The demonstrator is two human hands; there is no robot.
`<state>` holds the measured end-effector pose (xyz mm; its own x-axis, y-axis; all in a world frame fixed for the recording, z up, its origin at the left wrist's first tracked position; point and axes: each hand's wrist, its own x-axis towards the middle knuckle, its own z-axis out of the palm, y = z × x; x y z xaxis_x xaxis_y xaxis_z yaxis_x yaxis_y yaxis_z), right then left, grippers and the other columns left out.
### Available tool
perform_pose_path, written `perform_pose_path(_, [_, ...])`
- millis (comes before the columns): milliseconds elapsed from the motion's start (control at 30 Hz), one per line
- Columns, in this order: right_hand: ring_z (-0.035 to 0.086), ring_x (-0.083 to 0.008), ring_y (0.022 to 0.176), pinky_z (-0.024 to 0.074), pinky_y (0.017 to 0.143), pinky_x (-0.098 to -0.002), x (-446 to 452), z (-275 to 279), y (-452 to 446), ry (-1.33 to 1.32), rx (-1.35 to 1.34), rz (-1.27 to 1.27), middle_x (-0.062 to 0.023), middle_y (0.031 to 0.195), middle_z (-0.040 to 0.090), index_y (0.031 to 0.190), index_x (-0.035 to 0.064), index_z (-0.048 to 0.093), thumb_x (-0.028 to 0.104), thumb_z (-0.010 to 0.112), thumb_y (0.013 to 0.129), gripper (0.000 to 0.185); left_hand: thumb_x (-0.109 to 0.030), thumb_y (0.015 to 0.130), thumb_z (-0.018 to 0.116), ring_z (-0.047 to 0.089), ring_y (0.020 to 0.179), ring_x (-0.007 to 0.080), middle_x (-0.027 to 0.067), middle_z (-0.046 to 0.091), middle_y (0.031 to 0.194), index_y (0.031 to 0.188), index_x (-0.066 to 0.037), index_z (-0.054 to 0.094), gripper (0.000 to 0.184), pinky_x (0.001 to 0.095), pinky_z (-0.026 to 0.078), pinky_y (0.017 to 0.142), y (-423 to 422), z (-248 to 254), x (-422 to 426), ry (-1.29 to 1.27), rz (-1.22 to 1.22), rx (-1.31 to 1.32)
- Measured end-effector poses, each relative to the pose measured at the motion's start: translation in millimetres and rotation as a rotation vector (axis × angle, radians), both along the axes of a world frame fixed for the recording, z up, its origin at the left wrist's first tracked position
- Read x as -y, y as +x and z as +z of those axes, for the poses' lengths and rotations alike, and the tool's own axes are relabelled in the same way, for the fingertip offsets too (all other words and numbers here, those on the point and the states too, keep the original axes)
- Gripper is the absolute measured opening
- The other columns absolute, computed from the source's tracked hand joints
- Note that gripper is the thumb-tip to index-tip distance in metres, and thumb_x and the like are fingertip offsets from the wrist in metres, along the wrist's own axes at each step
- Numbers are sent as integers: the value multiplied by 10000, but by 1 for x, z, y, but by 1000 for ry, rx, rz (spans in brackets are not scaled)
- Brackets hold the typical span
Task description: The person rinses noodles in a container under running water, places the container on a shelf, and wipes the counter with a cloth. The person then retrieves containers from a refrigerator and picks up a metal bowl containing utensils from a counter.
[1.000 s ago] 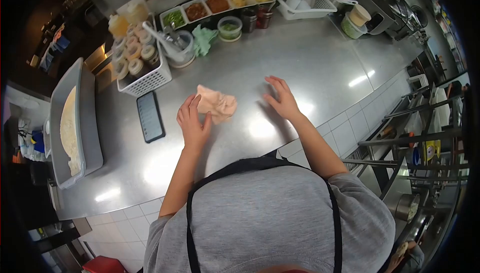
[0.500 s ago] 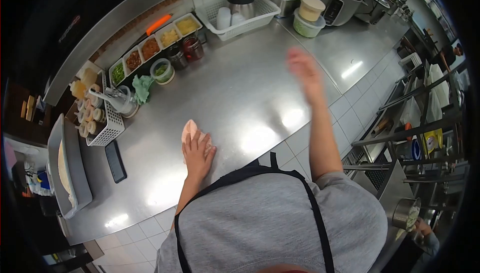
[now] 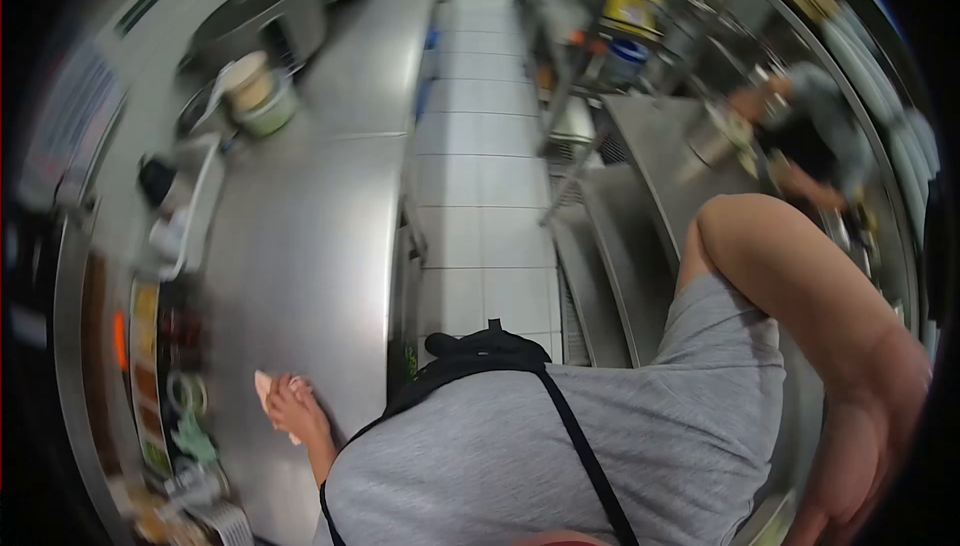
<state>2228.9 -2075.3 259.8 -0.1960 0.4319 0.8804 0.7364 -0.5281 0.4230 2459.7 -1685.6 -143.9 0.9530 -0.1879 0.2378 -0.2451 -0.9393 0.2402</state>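
On the steel counter (image 3: 300, 226), at the lower left, my left hand (image 3: 297, 414) presses on a crumpled pink cloth (image 3: 264, 389), its fingers bent over it. The cloth shows beyond the fingertips and under the palm. My right arm is raised and bent at the far right, with the elbow up. At its end my right hand (image 3: 850, 466) hangs near the lower right edge; its fingers are blurred and partly out of frame.
Along the wall stand a white basket (image 3: 205, 211), stacked tubs (image 3: 262, 96), a large cooker and topping trays (image 3: 145, 376). A tiled aisle (image 3: 487, 186) separates the counter from steel shelving. Another person (image 3: 820, 126) works beside a pot at the right.
The view has swung right, towards the aisle and the other person. My right arm has moved from above the counter to the far right. My left hand has stayed on the cloth.
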Motion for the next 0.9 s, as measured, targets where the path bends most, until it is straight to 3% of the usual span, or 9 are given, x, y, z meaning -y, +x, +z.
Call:
perform_pose_path(33, [461, -262, 1094, 417, 877, -412, -7, 1, -21, -9, 8, -76, -119, 1189, 474, 917, 116, 599, 409, 460, 841, 333, -377, 877, 387, 324, 1172, 301, 44, 432, 1237, 1130, -151, 508, 360, 471, 210, 972, 11, 0, 6, 24, 70, 14])
perform_pose_path(167, [466, -256, 1084, 418, 873, -413, -46, 0, -105, -59, 59, -311, -110, 1180, 481, 926, 128, 597, 432, 462, 828, 347, -406, 887, 370, 332, 1167, 289, 37, 441, 1215, 1132, -154, 502, 375, 468, 217, 968, 60, -15, 20, 47, -52, 86])
perform_pose_path(367, [475, -247, 1069, 420, 866, -416, -66, 14, -136, -82, 76, -461, -96, 1166, 493, 940, 146, 594, 466, 465, 809, 369, -415, 900, 359, 379, 1144, 283, 46, 451, 1206, 1137, -142, 500, 388, 448, 266, 957, 102, -3, 47, 72, -21, 48])
perform_pose_path(567, [483, -239, 1054, 422, 860, -418, -65, 22, -116, -117, 75, -419, -82, 1153, 505, 953, 165, 591, 501, 468, 790, 393, -410, 882, 405, 362, 1176, 288, 75, 419, 1256, 1138, -120, 498, 399, 442, 266, 967, 109, -20, 37, -97, -42, 179])
perform_pose_path(900, [497, -225, 1028, 425, 850, -423, -55, 34, -65, -161, 118, -239, -58, 1130, 524, 976, 196, 587, 558, 472, 758, 438, -358, 874, 436, 335, 1198, 288, 100, 382, 1282, 1149, -82, 486, 393, 446, 223, 995, 93, -11, 30, -250, -65, 131])
